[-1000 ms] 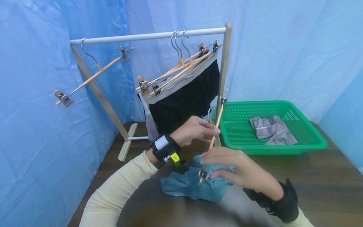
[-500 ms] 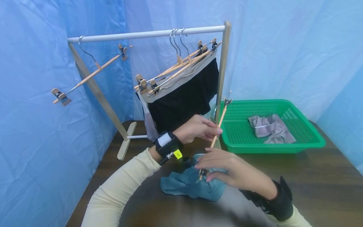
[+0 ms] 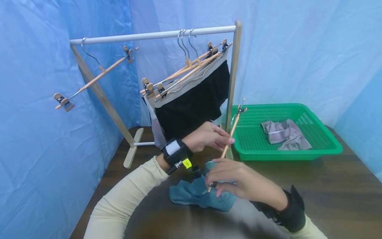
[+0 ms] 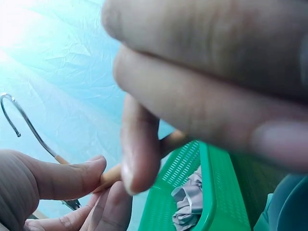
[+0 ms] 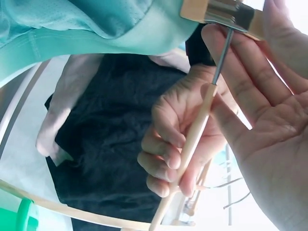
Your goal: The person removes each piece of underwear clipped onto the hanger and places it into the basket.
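Note:
A wooden clip hanger [image 3: 235, 124] is held slanting over the table in front of me. My left hand [image 3: 209, 137] pinches its bar near the middle, thumb against fingers, with the metal hook [image 4: 29, 120] beyond. Around the near end, my right hand [image 3: 235, 177] has fingers and thumb on either side of the clip [image 5: 226, 12]; one finger lies along the bar. That clip is partly hidden by the fingers in the head view. The far clip [image 3: 241, 110] grips nothing. Under the right hand, a crumpled teal garment [image 3: 191, 194] lies on the table.
A rack [image 3: 155, 35] stands behind, with several clip hangers bunched at its right; a black garment [image 3: 194, 99] hangs there. One bare hanger [image 3: 102, 74] hangs at the left. The green basket [image 3: 289, 155] at right holds a grey-mauve garment [image 3: 283, 134].
My right hand's fingers and thumb have come in round the near clip. The hanger's far end has shifted slightly right and down. My left hand keeps its pinch on the bar.

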{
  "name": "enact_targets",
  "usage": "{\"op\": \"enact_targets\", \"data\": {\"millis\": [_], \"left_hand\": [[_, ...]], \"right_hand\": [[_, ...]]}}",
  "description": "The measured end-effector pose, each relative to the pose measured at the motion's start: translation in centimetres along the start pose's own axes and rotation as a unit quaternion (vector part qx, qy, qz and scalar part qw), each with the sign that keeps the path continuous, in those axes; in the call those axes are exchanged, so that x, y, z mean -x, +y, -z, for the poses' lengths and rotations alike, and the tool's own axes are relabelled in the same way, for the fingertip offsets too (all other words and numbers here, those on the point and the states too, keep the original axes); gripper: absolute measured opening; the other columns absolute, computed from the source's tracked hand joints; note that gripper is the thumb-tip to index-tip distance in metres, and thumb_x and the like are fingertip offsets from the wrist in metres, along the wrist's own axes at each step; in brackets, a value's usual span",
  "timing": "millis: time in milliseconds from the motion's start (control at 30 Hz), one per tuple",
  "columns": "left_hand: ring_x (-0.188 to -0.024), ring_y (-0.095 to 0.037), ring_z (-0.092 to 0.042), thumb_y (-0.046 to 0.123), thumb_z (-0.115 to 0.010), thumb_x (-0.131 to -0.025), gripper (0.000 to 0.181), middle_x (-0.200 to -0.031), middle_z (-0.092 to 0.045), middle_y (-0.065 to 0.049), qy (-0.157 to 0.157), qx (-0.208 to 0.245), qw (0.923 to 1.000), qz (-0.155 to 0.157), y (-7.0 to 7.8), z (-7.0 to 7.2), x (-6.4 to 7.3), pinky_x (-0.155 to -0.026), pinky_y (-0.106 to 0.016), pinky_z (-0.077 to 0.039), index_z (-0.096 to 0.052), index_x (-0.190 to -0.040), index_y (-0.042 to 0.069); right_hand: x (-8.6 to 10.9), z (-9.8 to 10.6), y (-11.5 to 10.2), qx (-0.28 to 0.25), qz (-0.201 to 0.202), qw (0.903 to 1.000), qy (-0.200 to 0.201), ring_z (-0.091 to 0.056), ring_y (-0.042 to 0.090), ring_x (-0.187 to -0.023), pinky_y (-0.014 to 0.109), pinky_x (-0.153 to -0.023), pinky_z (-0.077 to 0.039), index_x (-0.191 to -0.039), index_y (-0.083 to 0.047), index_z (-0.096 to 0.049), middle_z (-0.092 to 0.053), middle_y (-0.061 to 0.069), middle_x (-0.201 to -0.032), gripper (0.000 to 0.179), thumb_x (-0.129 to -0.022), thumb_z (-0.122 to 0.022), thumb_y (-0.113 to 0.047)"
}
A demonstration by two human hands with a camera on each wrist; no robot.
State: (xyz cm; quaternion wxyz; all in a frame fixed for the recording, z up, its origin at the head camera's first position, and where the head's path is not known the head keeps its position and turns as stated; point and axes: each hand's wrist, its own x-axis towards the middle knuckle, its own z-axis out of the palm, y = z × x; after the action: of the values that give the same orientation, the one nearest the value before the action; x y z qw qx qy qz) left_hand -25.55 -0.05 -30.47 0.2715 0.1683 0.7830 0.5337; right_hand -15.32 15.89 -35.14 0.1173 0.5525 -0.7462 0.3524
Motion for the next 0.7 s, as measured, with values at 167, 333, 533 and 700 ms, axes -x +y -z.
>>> {"op": "enact_targets", "data": {"millis": [167, 333, 533, 700], "left_hand": [[-0.087, -0.020, -0.077, 0.017, -0.077, -0.092, 0.023, -0.098, -0.077, -0.011, 0.002, 0.000, 1.0000, 0.004, 0.1, 0.0, 0.1, -0.083, -0.032, -0.062, -0.075, -0.108, 0.000], [-0.085, -0.018, -0.077, 0.017, -0.077, -0.092, 0.022, -0.094, -0.077, -0.010, -0.006, 0.001, 1.0000, 0.002, 0.1, 0.1, 0.1, -0.083, -0.033, -0.062, -0.075, -0.106, 0.000], [-0.085, -0.018, -0.076, 0.017, -0.076, -0.093, 0.021, -0.095, -0.077, -0.010, -0.012, -0.003, 0.9999, -0.003, 0.0, 0.2, 0.1, -0.083, -0.033, -0.062, -0.075, -0.106, 0.000], [-0.085, -0.018, -0.077, 0.016, -0.076, -0.093, 0.021, -0.095, -0.077, -0.011, -0.011, -0.003, 0.9999, -0.006, 0.0, 0.2, 0.2, -0.081, -0.032, -0.062, -0.075, -0.106, 0.000]], "right_hand": [[-0.1, -0.5, 0.1, 0.004, 0.003, 0.9999, 0.016, -0.069, 0.009, -0.105, 0.041, -0.107, -0.051, -0.110, -0.013, -0.074, -0.077, -0.007, -0.104, 0.026, -0.085, -0.083, -0.017], [-0.3, -1.1, 0.3, 0.011, 0.025, 0.9991, 0.033, -0.070, 0.010, -0.103, 0.046, -0.099, -0.056, -0.109, -0.012, -0.073, -0.077, -0.003, -0.103, 0.025, -0.087, -0.081, -0.020], [-0.4, -1.7, 0.3, 0.020, 0.049, 0.9968, 0.060, -0.070, 0.010, -0.098, 0.035, -0.099, -0.057, -0.109, -0.011, -0.073, -0.077, -0.002, -0.100, 0.022, -0.089, -0.079, -0.019], [-0.5, -2.0, 0.4, 0.035, 0.058, 0.9952, 0.072, -0.071, 0.011, -0.098, 0.034, -0.101, -0.055, -0.107, -0.011, -0.073, -0.077, -0.001, -0.099, 0.022, -0.088, -0.080, -0.019]]}}
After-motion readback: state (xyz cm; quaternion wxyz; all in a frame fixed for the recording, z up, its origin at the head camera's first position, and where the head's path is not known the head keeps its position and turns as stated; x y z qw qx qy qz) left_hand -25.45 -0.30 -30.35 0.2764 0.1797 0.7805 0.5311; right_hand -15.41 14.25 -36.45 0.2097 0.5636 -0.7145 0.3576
